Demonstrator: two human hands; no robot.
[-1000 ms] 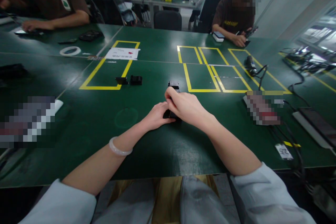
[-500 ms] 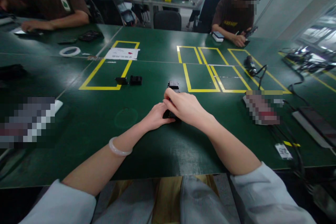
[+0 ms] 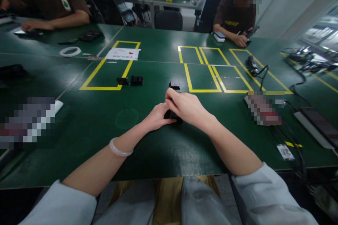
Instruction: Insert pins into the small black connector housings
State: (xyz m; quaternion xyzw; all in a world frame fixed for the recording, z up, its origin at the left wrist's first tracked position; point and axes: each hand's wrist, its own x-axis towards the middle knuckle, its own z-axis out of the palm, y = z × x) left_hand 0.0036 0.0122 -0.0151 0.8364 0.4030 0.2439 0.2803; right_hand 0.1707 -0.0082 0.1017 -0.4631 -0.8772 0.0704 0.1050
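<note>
A black plastic-looking part (image 3: pixel 174 85) lies on the green table (image 3: pixel 148 154) straight ahead of me, mostly covered by my hands. My left hand (image 3: pixel 160 116) grips its left side near the tabletop, the thumb stretched along the near end. Over the top bends my right hand (image 3: pixel 186 104), fingers curled in a pinch against the part; whatever the fingertips hold is hidden. Beyond my left hand sit two small black pieces, one thin and upright (image 3: pixel 122 81), the other blocky (image 3: pixel 137 80).
Yellow tape outlines (image 3: pixel 204 90) mark the far tabletop. A white sheet (image 3: pixel 123 54) and a tape roll (image 3: pixel 70 51) lie at far left. On the right are a blurred-out device (image 3: pixel 262 108), cables and a black cylindrical object (image 3: pixel 252 66). Two people (image 3: pixel 233 17) sit opposite.
Both hands stay in almost the same place on the black part. My right fingers have shifted very slightly; the surrounding things have not moved.
</note>
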